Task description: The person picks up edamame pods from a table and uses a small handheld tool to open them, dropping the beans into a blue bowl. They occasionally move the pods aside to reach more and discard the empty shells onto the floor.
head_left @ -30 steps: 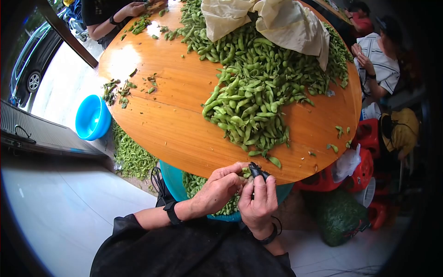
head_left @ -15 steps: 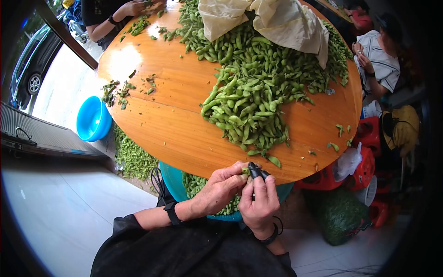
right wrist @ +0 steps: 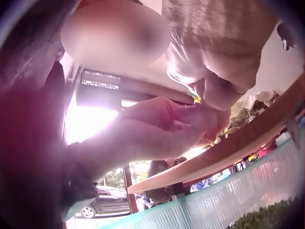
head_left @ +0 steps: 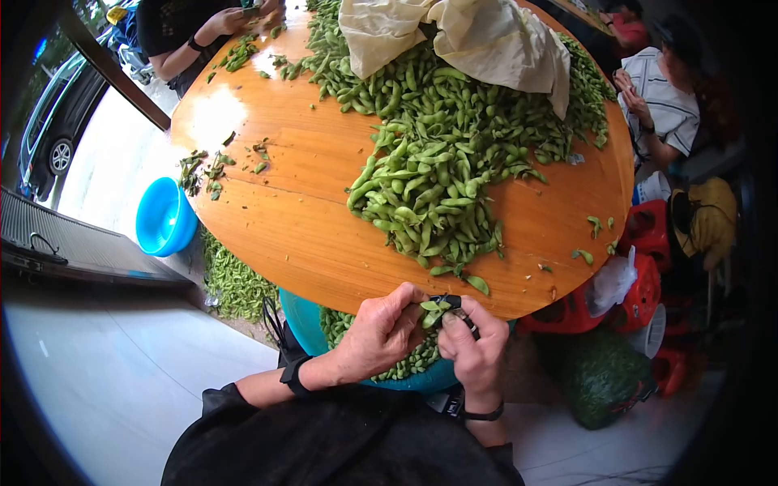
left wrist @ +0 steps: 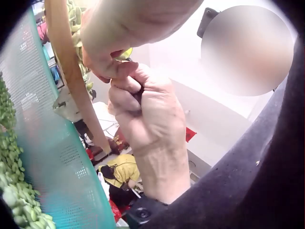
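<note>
In the head view my left hand (head_left: 377, 334) pinches a few green pods (head_left: 433, 313) with thumb and fingers, just off the table's near edge. My right hand (head_left: 476, 348) meets it from the right, its bent fingers and thumb around a small black item (head_left: 465, 314) touching the pods. What the item is, I cannot tell. The left wrist view has my left hand (left wrist: 138, 24) above and my right hand (left wrist: 152, 119) below, fingertips meeting at a bit of green. In the right wrist view my right hand (right wrist: 219, 47) partly hides the pods; my left hand (right wrist: 157, 129) lies beyond.
Heaped pods (head_left: 438, 162) and a cream cloth (head_left: 494, 44) cover part of the round wooden table (head_left: 284, 211). Below the hands is a teal basin (head_left: 301, 320) holding pods. A blue basin (head_left: 165, 217) stands left; red stools (head_left: 636, 296) stand right. Other people sit around the table.
My right hand has turned and shifted slightly right, its fingers more bent over the black item. More of the pods now shows between the hands. The view has shifted slightly.
</note>
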Tool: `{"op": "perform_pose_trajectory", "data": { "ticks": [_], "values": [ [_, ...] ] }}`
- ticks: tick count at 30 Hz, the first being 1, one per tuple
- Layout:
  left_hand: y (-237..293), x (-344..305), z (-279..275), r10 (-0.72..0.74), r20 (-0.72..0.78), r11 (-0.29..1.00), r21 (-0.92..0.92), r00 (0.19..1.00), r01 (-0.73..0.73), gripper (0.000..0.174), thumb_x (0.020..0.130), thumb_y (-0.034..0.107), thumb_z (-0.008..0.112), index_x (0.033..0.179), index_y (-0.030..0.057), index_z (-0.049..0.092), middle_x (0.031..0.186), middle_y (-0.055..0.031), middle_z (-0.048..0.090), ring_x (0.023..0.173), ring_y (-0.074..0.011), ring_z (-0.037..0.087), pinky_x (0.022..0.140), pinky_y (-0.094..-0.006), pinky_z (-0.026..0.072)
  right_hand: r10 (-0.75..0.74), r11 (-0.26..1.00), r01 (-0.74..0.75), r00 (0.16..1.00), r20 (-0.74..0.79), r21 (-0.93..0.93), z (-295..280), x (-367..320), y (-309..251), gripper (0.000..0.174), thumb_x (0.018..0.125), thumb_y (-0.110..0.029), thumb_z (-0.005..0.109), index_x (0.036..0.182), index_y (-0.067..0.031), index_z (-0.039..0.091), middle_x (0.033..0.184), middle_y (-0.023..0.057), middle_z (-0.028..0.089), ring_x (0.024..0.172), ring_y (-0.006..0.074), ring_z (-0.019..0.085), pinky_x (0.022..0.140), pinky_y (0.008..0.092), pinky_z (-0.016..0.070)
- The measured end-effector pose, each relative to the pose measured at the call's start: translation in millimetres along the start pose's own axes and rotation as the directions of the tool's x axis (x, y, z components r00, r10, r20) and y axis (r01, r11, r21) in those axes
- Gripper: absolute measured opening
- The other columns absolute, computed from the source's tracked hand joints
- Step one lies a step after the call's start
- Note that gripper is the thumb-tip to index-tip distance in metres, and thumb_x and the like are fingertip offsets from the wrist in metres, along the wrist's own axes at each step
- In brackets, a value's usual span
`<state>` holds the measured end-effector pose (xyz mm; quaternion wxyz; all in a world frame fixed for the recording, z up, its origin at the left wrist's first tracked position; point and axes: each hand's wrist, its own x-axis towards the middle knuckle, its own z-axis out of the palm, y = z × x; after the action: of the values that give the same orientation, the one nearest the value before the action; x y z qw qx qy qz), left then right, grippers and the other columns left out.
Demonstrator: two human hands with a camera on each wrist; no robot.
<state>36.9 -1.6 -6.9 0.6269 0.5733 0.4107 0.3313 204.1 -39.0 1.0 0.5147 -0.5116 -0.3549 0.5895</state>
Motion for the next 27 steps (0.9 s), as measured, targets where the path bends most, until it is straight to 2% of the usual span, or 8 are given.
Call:
{"op": "perform_pose_trajectory", "data": {
  "ticks": [4,10,12,17,20,21,22,27],
  "values": [
    [6,6,-9,-0.242,0.247,0.769,-0.541,0.938,0.341,0.010,0.104,0.012,0.053,0.106,0.0024,0.055,0.074,0.0013,0.056,0.056,-0.0038,0.045,0.048,-0.0203,0.0331,0.053,0.981,-0.063,0.997,0.060,0.184,-13,4,5,0.006,0.097,0.001,0.057,0.096,0.0052,0.060,0.066,-0.0018,0.049,0.053,0.0049,0.045,0.046,0.0221,0.0345],
    [-14,0,-4,-0.183,0.204,0.908,-0.340,0.962,0.245,0.019,0.104,0.024,0.055,0.100,0.0054,0.056,0.076,0.0037,0.056,0.059,-0.0025,0.045,0.050,-0.0186,0.0361,-0.120,0.953,0.103,0.992,-0.045,-0.285,-6,-4,-1,0.011,0.086,0.002,0.070,0.097,0.0006,0.069,0.081,0.0030,0.058,0.061,0.0106,0.056,0.053,0.0244,0.0441],
    [-14,0,-5,-0.204,0.193,0.949,-0.204,0.960,0.242,0.019,0.104,0.024,0.055,0.099,0.0056,0.056,0.076,0.0038,0.055,0.060,-0.0025,0.045,0.051,-0.0189,0.0364,-0.591,0.516,0.452,0.803,0.079,-0.727,-3,-4,-1,0.019,0.080,0.003,0.074,0.098,-0.0010,0.070,0.084,0.0087,0.061,0.064,0.0207,0.062,0.057,0.0302,0.0493],
    [2,1,1,-0.302,0.271,0.769,-0.497,0.914,0.402,0.022,0.103,0.023,0.057,0.095,0.0034,0.054,0.068,0.0024,0.053,0.062,-0.0033,0.046,0.053,-0.0220,0.0381,-0.717,0.415,0.502,0.694,0.067,-0.759,9,-5,21,0.026,0.074,0.002,0.076,0.099,-0.0031,0.070,0.081,0.0129,0.061,0.070,0.0294,0.065,0.062,0.0345,0.0523],
    [-15,-2,2,-0.143,0.272,0.854,-0.452,0.952,0.257,0.017,0.105,0.020,0.053,0.103,0.0035,0.056,0.075,0.0040,0.051,0.060,-0.0039,0.042,0.052,-0.0206,0.0331,-0.629,0.570,0.469,0.778,0.009,-0.675,4,-2,21,0.020,0.080,0.002,0.074,0.100,-0.0008,0.069,0.077,0.0086,0.061,0.059,0.0210,0.060,0.053,0.0304,0.0476],
    [-19,-2,4,-0.119,0.234,0.908,-0.368,0.965,0.201,0.016,0.105,0.019,0.053,0.102,0.0031,0.056,0.076,0.0032,0.051,0.061,-0.0044,0.043,0.053,-0.0212,0.0345,-0.324,0.910,0.270,0.937,-0.132,-0.315,2,-4,18,0.017,0.084,0.001,0.071,0.101,0.0009,0.068,0.076,0.0056,0.061,0.055,0.0154,0.055,0.050,0.0274,0.0426],
    [-21,-3,5,-0.119,0.233,0.908,-0.368,0.965,0.201,0.016,0.105,0.019,0.053,0.102,0.0031,0.056,0.076,0.0032,0.051,0.061,-0.0044,0.043,0.053,-0.0212,0.0345,0.043,0.992,-0.029,0.993,-0.114,0.119,1,-6,14,0.014,0.088,0.001,0.069,0.102,0.0026,0.068,0.074,0.0026,0.060,0.051,0.0099,0.050,0.046,0.0244,0.0377],
    [-3,4,-2,-0.134,0.385,0.930,-0.269,0.913,0.250,0.015,0.100,0.013,0.059,0.090,0.0021,0.058,0.070,-0.0004,0.055,0.062,-0.0065,0.049,0.054,-0.0259,0.0411,0.144,0.885,-0.142,0.989,0.031,0.444,-22,-5,0,0.014,0.092,0.000,0.064,0.104,0.0047,0.066,0.071,-0.0009,0.056,0.050,0.0032,0.039,0.044,0.0206,0.0277]
  ]
}}
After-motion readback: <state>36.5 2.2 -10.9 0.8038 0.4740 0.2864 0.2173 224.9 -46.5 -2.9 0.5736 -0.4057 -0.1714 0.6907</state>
